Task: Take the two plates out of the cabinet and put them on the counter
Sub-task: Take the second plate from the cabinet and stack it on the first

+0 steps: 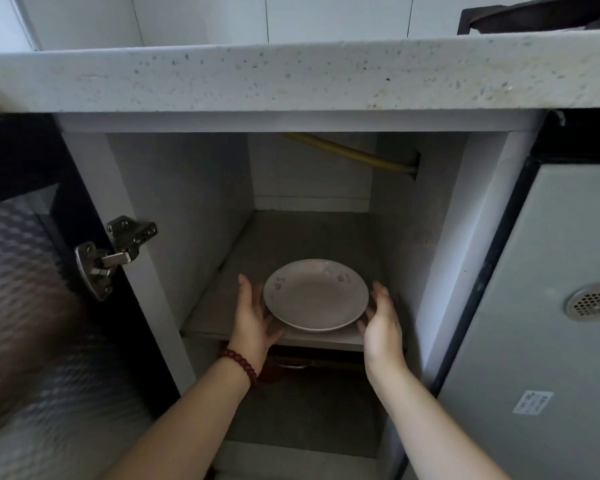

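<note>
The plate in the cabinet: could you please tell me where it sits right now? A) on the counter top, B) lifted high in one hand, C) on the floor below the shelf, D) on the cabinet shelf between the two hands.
D: the plate rests on the shelf, with the left hand and right hand at its sides.

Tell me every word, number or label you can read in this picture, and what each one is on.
No text here can be read.
White sticker on the grey panel at the right: it has print, but too small and blurred to read.
Plate on the cabinet shelf: small pinkish marks near the rim, a pattern, not letters.
Counter edge: only speckles.
</note>
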`<control>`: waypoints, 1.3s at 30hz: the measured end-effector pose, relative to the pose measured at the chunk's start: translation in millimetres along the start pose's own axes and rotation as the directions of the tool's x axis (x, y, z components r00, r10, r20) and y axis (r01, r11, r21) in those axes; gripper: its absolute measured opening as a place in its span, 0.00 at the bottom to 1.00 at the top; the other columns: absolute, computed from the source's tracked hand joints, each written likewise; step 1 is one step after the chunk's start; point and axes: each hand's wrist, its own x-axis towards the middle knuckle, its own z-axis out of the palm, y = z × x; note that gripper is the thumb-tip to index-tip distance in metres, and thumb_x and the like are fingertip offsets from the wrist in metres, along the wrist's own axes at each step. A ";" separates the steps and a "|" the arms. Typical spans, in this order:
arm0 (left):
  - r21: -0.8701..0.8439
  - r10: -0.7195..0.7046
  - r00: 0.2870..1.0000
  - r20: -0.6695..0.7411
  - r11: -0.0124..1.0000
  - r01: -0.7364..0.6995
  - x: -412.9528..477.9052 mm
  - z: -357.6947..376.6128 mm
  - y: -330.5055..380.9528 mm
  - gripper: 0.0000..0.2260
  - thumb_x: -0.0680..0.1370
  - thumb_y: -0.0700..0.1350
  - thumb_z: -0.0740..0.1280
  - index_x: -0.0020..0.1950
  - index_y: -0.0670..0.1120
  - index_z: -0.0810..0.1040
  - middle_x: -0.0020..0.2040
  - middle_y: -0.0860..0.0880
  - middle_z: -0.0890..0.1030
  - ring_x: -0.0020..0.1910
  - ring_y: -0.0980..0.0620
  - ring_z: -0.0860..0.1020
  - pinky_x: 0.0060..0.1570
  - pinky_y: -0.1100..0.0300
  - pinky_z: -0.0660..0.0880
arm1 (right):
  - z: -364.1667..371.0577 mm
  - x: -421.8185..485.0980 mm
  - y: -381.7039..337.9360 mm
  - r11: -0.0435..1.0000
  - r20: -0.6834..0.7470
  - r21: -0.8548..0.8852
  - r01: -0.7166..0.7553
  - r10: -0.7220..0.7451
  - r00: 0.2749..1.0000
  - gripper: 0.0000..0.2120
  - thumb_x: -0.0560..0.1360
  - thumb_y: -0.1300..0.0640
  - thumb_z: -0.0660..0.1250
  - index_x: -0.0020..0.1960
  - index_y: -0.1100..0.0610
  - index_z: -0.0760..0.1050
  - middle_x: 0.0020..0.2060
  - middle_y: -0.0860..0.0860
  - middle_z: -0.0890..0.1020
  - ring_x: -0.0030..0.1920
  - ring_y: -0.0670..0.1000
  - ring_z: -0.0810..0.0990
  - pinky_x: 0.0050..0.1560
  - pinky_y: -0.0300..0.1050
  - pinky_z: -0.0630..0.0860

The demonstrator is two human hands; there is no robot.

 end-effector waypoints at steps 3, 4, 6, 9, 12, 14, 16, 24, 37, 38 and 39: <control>0.019 0.004 0.999 -0.043 1.000 -0.004 -4.5 -5.5 -4.3 0.33 0.74 0.70 0.46 0.72 0.53 0.62 0.71 0.48 0.68 0.70 0.46 0.66 0.69 0.45 0.60 | -2.7 0.5 4.1 1.000 -0.004 -0.022 0.010 -0.010 1.000 0.20 0.81 0.46 0.48 0.72 0.45 0.63 0.71 0.47 0.68 0.70 0.50 0.66 0.71 0.56 0.62; 0.027 -0.007 0.999 -0.037 1.000 0.008 -4.3 -5.8 -1.9 0.33 0.74 0.70 0.46 0.73 0.53 0.61 0.71 0.49 0.68 0.70 0.46 0.67 0.69 0.45 0.60 | -2.3 1.5 4.2 1.000 -0.007 -0.027 0.005 -0.005 1.000 0.21 0.81 0.46 0.49 0.72 0.45 0.63 0.71 0.47 0.68 0.70 0.50 0.66 0.71 0.56 0.62; 0.050 -0.016 1.000 0.005 0.999 0.016 -3.1 -3.8 4.7 0.32 0.74 0.69 0.46 0.72 0.55 0.62 0.69 0.50 0.69 0.67 0.48 0.69 0.64 0.48 0.64 | -0.9 4.2 3.1 0.999 -0.017 -0.029 -0.021 0.021 1.000 0.21 0.81 0.46 0.49 0.72 0.46 0.63 0.71 0.48 0.69 0.70 0.51 0.66 0.71 0.56 0.62; 0.068 -0.002 1.000 0.012 0.998 0.001 0.0 1.8 10.6 0.29 0.74 0.69 0.46 0.70 0.56 0.63 0.64 0.51 0.72 0.55 0.52 0.74 0.49 0.55 0.71 | -0.8 7.9 -0.4 0.997 -0.021 -0.013 -0.073 0.072 0.997 0.21 0.80 0.46 0.50 0.72 0.48 0.62 0.71 0.50 0.68 0.71 0.51 0.65 0.71 0.56 0.61; 0.027 -0.024 1.000 -0.014 0.999 0.024 2.4 0.0 12.3 0.34 0.73 0.70 0.49 0.74 0.53 0.59 0.72 0.48 0.68 0.67 0.46 0.68 0.58 0.49 0.67 | -3.1 8.3 -4.4 0.993 -0.034 0.021 -0.113 0.114 0.993 0.22 0.79 0.44 0.52 0.72 0.49 0.63 0.70 0.50 0.70 0.70 0.52 0.67 0.71 0.56 0.62; 0.017 -0.034 0.999 -0.031 0.999 0.034 0.9 -4.5 9.9 0.36 0.72 0.71 0.50 0.74 0.53 0.59 0.73 0.46 0.65 0.70 0.44 0.66 0.62 0.46 0.65 | -5.6 8.0 -4.7 0.993 -0.047 0.006 -0.115 0.115 0.992 0.23 0.79 0.43 0.51 0.72 0.48 0.64 0.70 0.50 0.70 0.69 0.53 0.67 0.70 0.57 0.62; 0.054 -0.026 0.999 -0.036 0.998 0.028 -1.6 -10.3 6.0 0.36 0.71 0.72 0.50 0.74 0.55 0.58 0.74 0.46 0.64 0.70 0.43 0.65 0.62 0.44 0.64 | -7.1 8.3 -2.9 0.994 -0.054 -0.024 -0.105 0.104 0.993 0.22 0.79 0.43 0.50 0.72 0.46 0.63 0.70 0.50 0.70 0.70 0.52 0.67 0.70 0.57 0.62; 0.017 -0.072 0.996 -0.050 0.997 0.073 3.8 -5.9 18.9 0.37 0.71 0.73 0.50 0.75 0.55 0.54 0.75 0.45 0.63 0.70 0.43 0.66 0.53 0.47 0.71 | -0.7 15.8 -6.6 0.977 -0.074 0.063 -0.203 0.208 0.975 0.23 0.79 0.44 0.54 0.72 0.49 0.63 0.67 0.53 0.72 0.67 0.56 0.69 0.69 0.56 0.63; -0.028 -0.127 0.989 -0.074 0.992 0.125 9.4 -0.8 13.9 0.36 0.71 0.72 0.51 0.75 0.55 0.56 0.73 0.47 0.66 0.67 0.42 0.69 0.38 0.49 0.73 | -3.0 20.1 -4.8 0.971 -0.026 0.023 -0.238 0.239 0.971 0.25 0.78 0.42 0.53 0.72 0.49 0.63 0.67 0.52 0.73 0.66 0.56 0.70 0.68 0.57 0.65; -0.036 -0.134 0.988 -0.074 0.991 0.131 8.8 -1.5 14.0 0.36 0.71 0.72 0.51 0.75 0.55 0.56 0.73 0.47 0.66 0.66 0.42 0.69 0.38 0.48 0.73 | -4.1 20.0 -4.8 0.971 -0.027 0.021 -0.237 0.238 0.971 0.25 0.78 0.42 0.53 0.73 0.48 0.62 0.67 0.52 0.73 0.67 0.56 0.70 0.68 0.57 0.65; -0.043 -0.141 0.988 -0.071 0.990 0.138 7.5 -2.0 14.5 0.36 0.71 0.72 0.51 0.75 0.55 0.56 0.73 0.46 0.66 0.66 0.42 0.69 0.38 0.48 0.74 | -4.8 19.7 -5.2 0.972 -0.028 0.013 -0.237 0.237 0.971 0.25 0.78 0.42 0.53 0.73 0.48 0.61 0.68 0.52 0.72 0.67 0.56 0.70 0.68 0.57 0.65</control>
